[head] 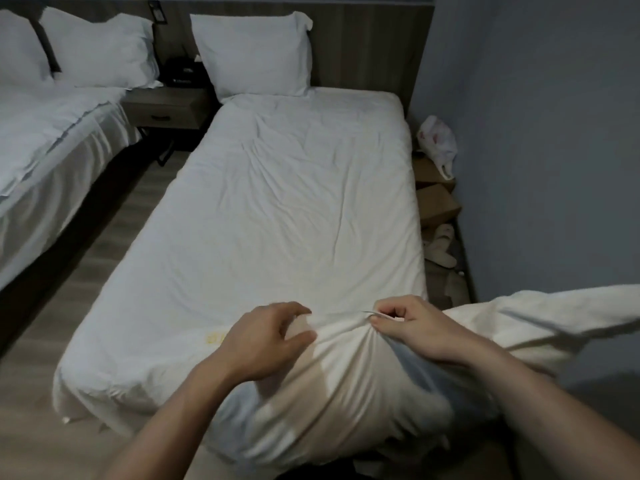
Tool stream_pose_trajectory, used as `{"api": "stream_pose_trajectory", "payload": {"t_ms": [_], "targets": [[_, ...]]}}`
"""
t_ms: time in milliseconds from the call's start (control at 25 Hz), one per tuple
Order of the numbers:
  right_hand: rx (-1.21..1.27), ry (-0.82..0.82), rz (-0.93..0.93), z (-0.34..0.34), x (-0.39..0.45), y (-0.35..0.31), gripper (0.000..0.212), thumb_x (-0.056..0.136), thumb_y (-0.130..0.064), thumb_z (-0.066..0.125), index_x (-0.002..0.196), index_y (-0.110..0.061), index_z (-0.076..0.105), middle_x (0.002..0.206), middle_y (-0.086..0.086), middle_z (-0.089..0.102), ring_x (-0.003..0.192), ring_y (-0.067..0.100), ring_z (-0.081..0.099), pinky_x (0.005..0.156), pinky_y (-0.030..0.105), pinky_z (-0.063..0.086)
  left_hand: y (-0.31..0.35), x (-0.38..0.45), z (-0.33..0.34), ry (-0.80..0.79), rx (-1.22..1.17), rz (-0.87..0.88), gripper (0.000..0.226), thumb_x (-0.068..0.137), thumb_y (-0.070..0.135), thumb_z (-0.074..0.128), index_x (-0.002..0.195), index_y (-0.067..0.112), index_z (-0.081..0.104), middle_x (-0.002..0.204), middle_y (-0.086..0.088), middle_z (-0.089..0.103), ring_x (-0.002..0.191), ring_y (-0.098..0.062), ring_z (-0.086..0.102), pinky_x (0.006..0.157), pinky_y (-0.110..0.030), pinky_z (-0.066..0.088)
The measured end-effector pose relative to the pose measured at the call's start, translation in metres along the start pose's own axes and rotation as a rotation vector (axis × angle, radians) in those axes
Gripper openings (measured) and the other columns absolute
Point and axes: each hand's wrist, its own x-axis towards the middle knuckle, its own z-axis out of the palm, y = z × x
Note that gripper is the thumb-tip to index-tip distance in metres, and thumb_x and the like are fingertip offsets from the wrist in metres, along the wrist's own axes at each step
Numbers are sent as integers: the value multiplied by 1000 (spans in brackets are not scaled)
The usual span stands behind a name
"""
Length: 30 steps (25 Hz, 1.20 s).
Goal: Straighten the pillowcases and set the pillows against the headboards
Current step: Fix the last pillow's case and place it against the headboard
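Note:
A white pillow [332,386] in a loose pillowcase lies at the foot of the near bed [277,202], right in front of me. My right hand [412,327] pinches the top edge of the pillowcase between thumb and fingers. My left hand [266,337] curls around the cloth just to its left, fingers bent and touching the fabric. Loose pillowcase cloth [540,317] trails off to the right. Another white pillow [256,55] stands upright against the wooden headboard [363,46] of the near bed. Two more pillows [100,50] lean on the headboard of the left bed.
The second bed [45,150] with white linen stands at the left across a strip of wooden floor [114,237]. A nightstand [166,109] with a dark phone sits between the beds. Cardboard boxes [436,202], a plastic bag [438,140] and slippers fill the gap by the right wall.

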Motion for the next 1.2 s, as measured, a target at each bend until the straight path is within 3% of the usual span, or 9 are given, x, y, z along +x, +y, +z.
{"api": "stream_pose_trajectory", "payload": {"t_ms": [80, 160, 360, 520, 720, 880, 960, 1040, 1200], "targets": [[0, -2, -4, -23, -3, 17, 44, 104, -25, 60, 67, -9, 41, 67, -6, 34, 65, 3, 36, 62, 28, 28, 29, 21, 9, 35, 33, 23, 21, 90, 53, 59, 92, 35, 69, 74, 12, 64, 69, -8, 57, 74, -36, 54], [26, -10, -13, -43, -1, 35, 45, 104, -24, 59, 66, -10, 38, 68, -7, 33, 64, 4, 34, 62, 30, 27, 53, 37, 19, 105, 22, 5, 22, 93, 48, 56, 84, 30, 64, 72, 8, 64, 70, -10, 60, 72, -39, 55], [92, -74, -118, -103, 22, 70, 46, 106, -25, 56, 65, -13, 38, 66, -7, 34, 62, 3, 34, 62, 32, 26, 113, 60, 58, 290, -76, -31, 23, 89, 49, 65, 107, 35, 62, 101, 15, 65, 78, -6, 62, 75, -32, 53], [10, -228, -247, -140, 25, 92, 44, 101, -34, 53, 66, -12, 36, 68, -8, 31, 64, 5, 32, 62, 34, 25, 155, 72, 93, 486, -133, -207, 12, 92, 43, 65, 87, 33, 64, 78, 11, 69, 66, -4, 63, 67, -39, 55], [-5, -289, -259, -175, 24, 95, 44, 104, -31, 53, 64, -20, 36, 67, -9, 32, 63, 7, 32, 64, 35, 26, 198, 71, 111, 707, -280, -322, 16, 91, 37, 73, 100, 32, 61, 92, 11, 68, 60, -11, 63, 62, -32, 52], [-15, -302, -273, -194, 22, 91, 44, 102, -33, 53, 66, -14, 37, 70, -5, 33, 66, 9, 33, 65, 35, 26, 210, 71, 114, 672, -249, -216, 34, 91, 32, 75, 120, 36, 57, 124, 21, 59, 76, -11, 68, 69, -26, 55], [-32, -320, -282, -199, 18, 96, 45, 105, -27, 54, 66, -11, 38, 70, -3, 33, 65, 8, 33, 64, 35, 26, 209, 82, 108, 665, -250, -260, 30, 92, 37, 72, 118, 38, 57, 120, 24, 62, 79, -6, 67, 70, -21, 53], [-52, -318, -285, -204, 17, 103, 45, 106, -25, 55, 67, -7, 39, 70, -3, 34, 65, 8, 34, 64, 35, 27, 205, 95, 101, 643, -222, -271, 12, 93, 42, 69, 99, 35, 61, 107, 20, 66, 74, -5, 66, 71, -27, 54], [-37, -309, -291, -221, 31, 112, 46, 107, -26, 54, 68, -6, 40, 69, -2, 36, 66, 10, 36, 64, 34, 27, 205, 117, 90, 621, -151, -261, 18, 96, 46, 63, 86, 32, 59, 90, 15, 68, 68, -3, 64, 69, -32, 52]]}}
